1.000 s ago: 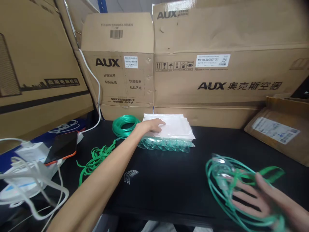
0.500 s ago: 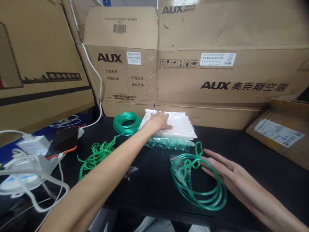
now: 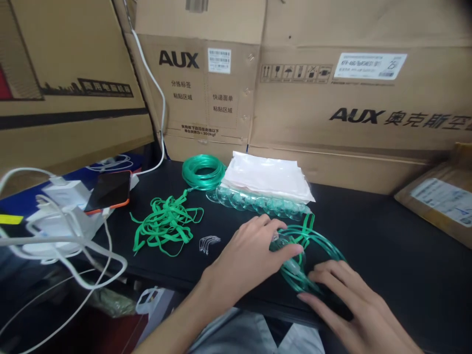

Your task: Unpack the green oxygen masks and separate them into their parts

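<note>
Lower centre, my left hand (image 3: 256, 248) curls round a clear mask (image 3: 292, 266); lower right, my right hand (image 3: 346, 290) pinches green tubing (image 3: 328, 242), seemingly arranging both, needing steadiness.

The hands (image 3: 254, 248) and forearms (image 3: 184, 314) are bare, the fingers (image 3: 332, 282) slender; pale grey cloth (image 3: 241, 332), possibly trousers, shows dimly at the bottom edge.

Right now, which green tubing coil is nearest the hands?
The front coil, with the left hand and right hand at it; the rear coil lies left of the white stack, away from both.
</note>
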